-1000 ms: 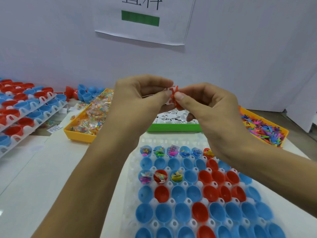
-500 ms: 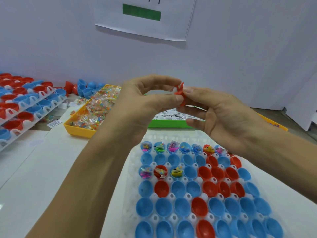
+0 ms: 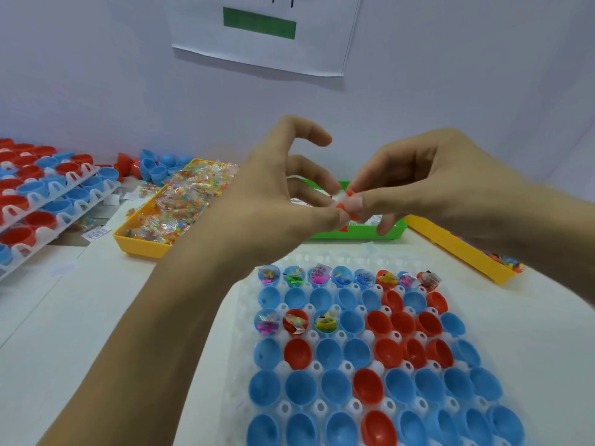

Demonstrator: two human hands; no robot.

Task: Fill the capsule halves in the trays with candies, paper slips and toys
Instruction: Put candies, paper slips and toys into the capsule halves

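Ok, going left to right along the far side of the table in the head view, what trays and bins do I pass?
Stacked white trays of capsule halves → loose blue capsule halves → yellow candy bin → green bin of paper slips → yellow toy bin.

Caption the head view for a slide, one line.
Both hands pinch a small red toy with a paper slip above the white tray of blue and red capsule halves.

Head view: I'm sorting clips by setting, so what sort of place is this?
Probably a hand-packing bench in a small workshop. A white tray holds rows of blue and red capsule halves, bins of wrapped candies stand behind, and more loaded trays are stacked at left.
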